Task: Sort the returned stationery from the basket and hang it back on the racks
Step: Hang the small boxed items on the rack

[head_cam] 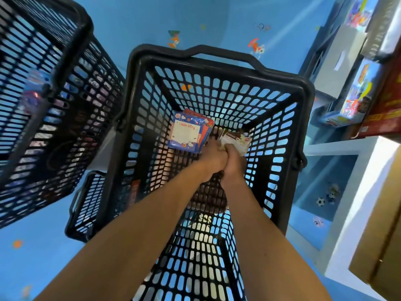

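Both my arms reach deep into the black basket, and my hands meet low down near its far end. My right hand is curled, thumb and fingers pinching the near edge of a small stack of pale packets that lies on the bottom against the far wall. My left hand presses up beside it. Its fingertips are hidden under the knuckles, so I cannot tell whether it holds anything or only steadies the stack.

Just left of the stack a blue memo pack leans upright, its printed face towards me.

These look like thin card-backed packs in glossy film: light, fairly stiff across the card, but slick against each other, so a loose stack will likely fan out and slide if I lift it by one edge only. I judge a grip across the whole thickness, thumb on top and fingers beneath, to be safer. The hang tab at the top of each card is best left free for the hook.

A second basket stands to the left, and boxed goods fill the shelves on the right.
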Demonstrator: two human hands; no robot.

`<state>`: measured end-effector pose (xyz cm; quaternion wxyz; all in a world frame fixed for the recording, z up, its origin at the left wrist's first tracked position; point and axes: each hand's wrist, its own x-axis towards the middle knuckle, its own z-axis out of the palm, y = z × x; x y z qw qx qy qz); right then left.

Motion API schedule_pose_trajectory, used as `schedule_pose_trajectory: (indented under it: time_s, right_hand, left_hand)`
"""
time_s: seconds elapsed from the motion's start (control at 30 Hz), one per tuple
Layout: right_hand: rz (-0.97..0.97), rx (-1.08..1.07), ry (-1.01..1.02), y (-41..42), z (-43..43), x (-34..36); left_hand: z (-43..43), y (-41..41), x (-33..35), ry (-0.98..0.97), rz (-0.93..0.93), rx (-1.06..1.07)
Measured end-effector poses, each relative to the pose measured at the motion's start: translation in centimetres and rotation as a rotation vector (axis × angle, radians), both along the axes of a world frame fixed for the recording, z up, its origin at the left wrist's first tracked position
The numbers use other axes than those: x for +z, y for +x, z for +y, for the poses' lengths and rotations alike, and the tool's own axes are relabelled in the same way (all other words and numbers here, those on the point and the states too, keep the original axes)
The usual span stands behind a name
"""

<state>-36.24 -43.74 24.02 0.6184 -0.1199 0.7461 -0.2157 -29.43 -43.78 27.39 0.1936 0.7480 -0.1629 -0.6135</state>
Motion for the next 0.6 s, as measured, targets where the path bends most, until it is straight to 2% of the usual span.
schedule_pose_trajectory:
  time_s: [0.1,0.3,0.6]
  right_hand:
    - [0.031,-0.03,0.005,-0.1,1.6,1.1]
    - [-0.126,-0.036,0.004,0.4,4.2,5.9]
    - [-0.131,0.242,-0.263,2.8,9.1,16.0]
  left_hand:
    - [1.4,0.2,1.8,-0.014,0.022,-0.017]
    - [4.1,1.9,6.6,-0.069,0.067,-0.004]
    - [10.0,6.2,16.8,-0.192,0.102,0.13]
